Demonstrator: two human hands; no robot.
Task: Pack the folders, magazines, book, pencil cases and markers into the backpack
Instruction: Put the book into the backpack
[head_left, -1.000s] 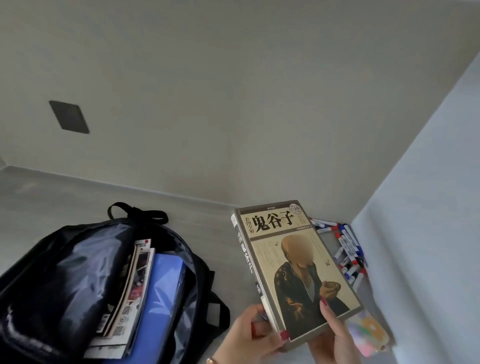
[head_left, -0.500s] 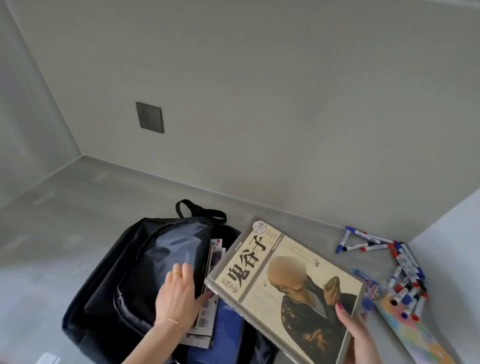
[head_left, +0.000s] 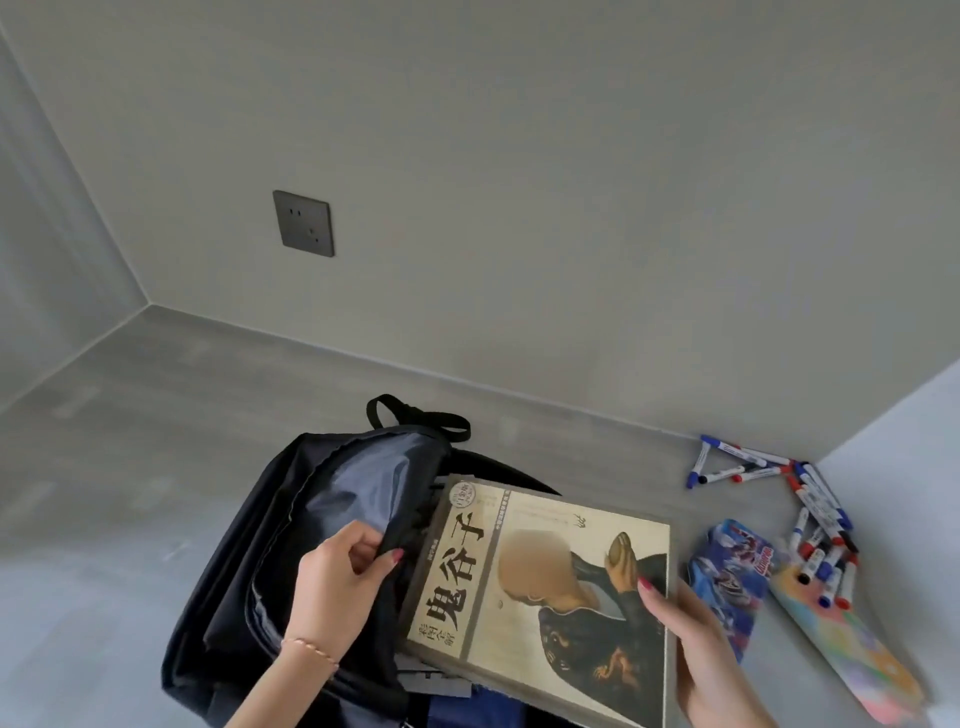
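Since the frame half a second earlier, the left hand (head_left: 340, 582) has moved from lying flat on the magazines to pinching the edge of the bag opening, and the book has swung further over the opening, its cover now hiding most of the magazines.

The left hand grips the rim of the black fabric backpack with grey-blue lining (head_left: 291, 525) between thumb and curled fingers, holding the flap back. The backpack lies on the grey matt worktop (head_left: 130, 467), mouth facing the person, black carry loop at the far end.

The right hand (head_left: 696, 644) holds the large tan hardcover book with black Chinese title characters and a robed figure on the cover (head_left: 550, 587) at its near right edge, thumb on the cover, fingers beneath. The book sits tilted, between the two hands, its left part over the backpack opening. Below its near-left corner, a grey edge and a blue surface show inside the bag; which items these are cannot be told.

To the right of the right hand lies a blue printed pencil case (head_left: 730, 582); beyond it, a pastel multicoloured pencil case (head_left: 852, 660). White markers with blue, red and black caps (head_left: 815, 514) lie scattered beyond and on the pastel case, near the wall corner.

A dark grey wall socket plate (head_left: 303, 223) is mounted on the wall far beyond the left hand.
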